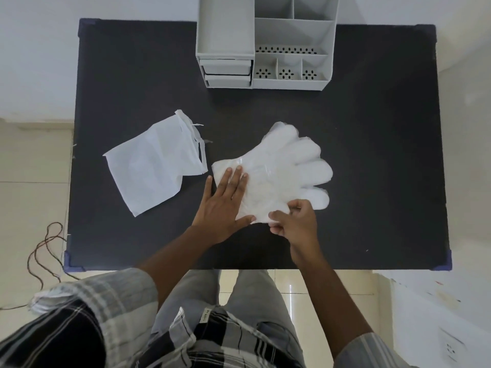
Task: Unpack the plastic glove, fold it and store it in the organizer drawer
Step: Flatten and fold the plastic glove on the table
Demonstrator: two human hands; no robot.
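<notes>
A clear plastic glove [284,166] lies spread flat on the black table [372,155], its fingers pointing to the right. My left hand [224,205] rests flat, fingers apart, on the glove's cuff end and presses it down. My right hand [295,221] pinches the glove's near edge by the cuff corner. The torn white wrapper [151,166] lies open to the left of the glove. At the table's far edge stands the grey organizer [265,43], with two small drawers [227,73] at its lower left, both closed.
The organizer has several open compartments [289,73] to the right of the drawers. A brown cord [45,251] lies on the floor by the table's near left corner. My legs and checked shirt fill the bottom of the view.
</notes>
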